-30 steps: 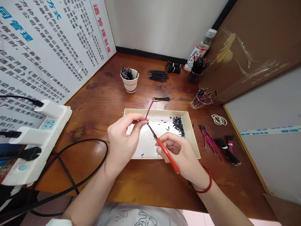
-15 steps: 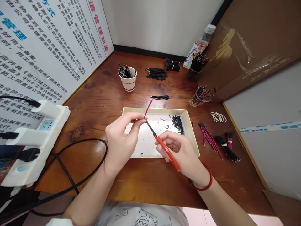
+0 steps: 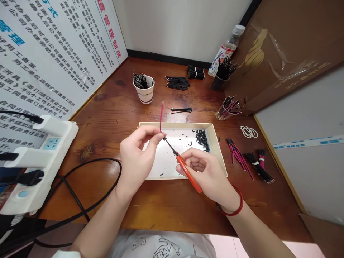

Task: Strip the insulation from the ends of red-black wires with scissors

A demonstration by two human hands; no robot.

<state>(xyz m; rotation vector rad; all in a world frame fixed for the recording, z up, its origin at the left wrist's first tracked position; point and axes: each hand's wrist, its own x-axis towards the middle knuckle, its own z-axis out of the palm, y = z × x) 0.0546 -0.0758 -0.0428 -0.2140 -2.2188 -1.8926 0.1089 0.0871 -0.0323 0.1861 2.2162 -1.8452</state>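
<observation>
Pinching a thin red wire [image 3: 161,116] near its lower end, the left hand [image 3: 137,159] is lightly closed, its spare fingers curled. The wire's long axis stands nearly upright, its free end pointing to 12 o'clock. The right hand [image 3: 200,168] lies at 4 o'clock from the left, wrapped around orange-handled snips [image 3: 186,172]. Their handles slant up toward 10 o'clock, and their slim black tips meet the wire just where the left hand pinches it. The left hand is the nearer to the wire; the right reaches it only through the tool. Whether the blades are parted cannot be told. A red cord bracelet [image 3: 238,204] circles the right wrist.

Beneath both hands lies a shallow cream tray [image 3: 215,150] with a white floor, black offcuts [image 3: 202,140] heaped toward its 2 o'clock side. It rests on a glossy wooden desk [image 3: 99,125], with a white power strip [image 3: 40,165] at 9 o'clock and red-and-black wire bundles [image 3: 239,157] at 3 o'clock. Farther off, at 12 o'clock, stand a paper cup of wires [image 3: 142,89] and a loose black wire bundle [image 3: 177,83]. A printed wall poster [image 3: 53,46] rises at 10 o'clock.
</observation>
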